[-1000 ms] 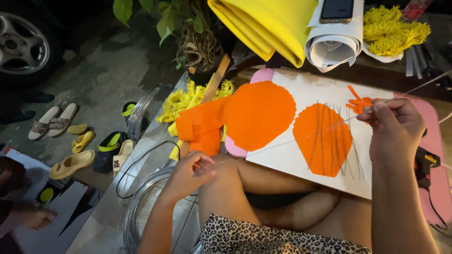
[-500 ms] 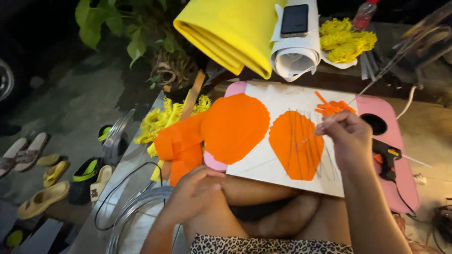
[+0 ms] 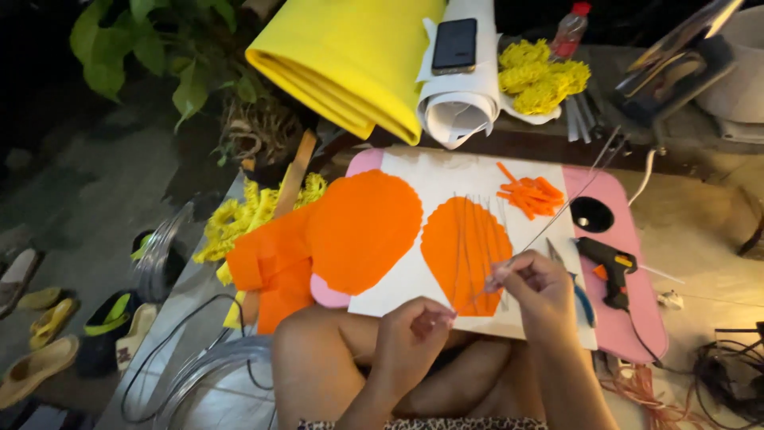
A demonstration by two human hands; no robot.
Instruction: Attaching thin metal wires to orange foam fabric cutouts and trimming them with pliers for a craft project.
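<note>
Thin wire (image 3: 549, 223) | pinched btwn L hand (image 3: 414, 330) & R hand (image 3: 533, 283) fingers, both clamped | over orange petal (image 3: 465, 255)

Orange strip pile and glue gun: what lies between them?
In the head view, the round black hole in the pink table lies between the orange strip pile and the glue gun.
</note>
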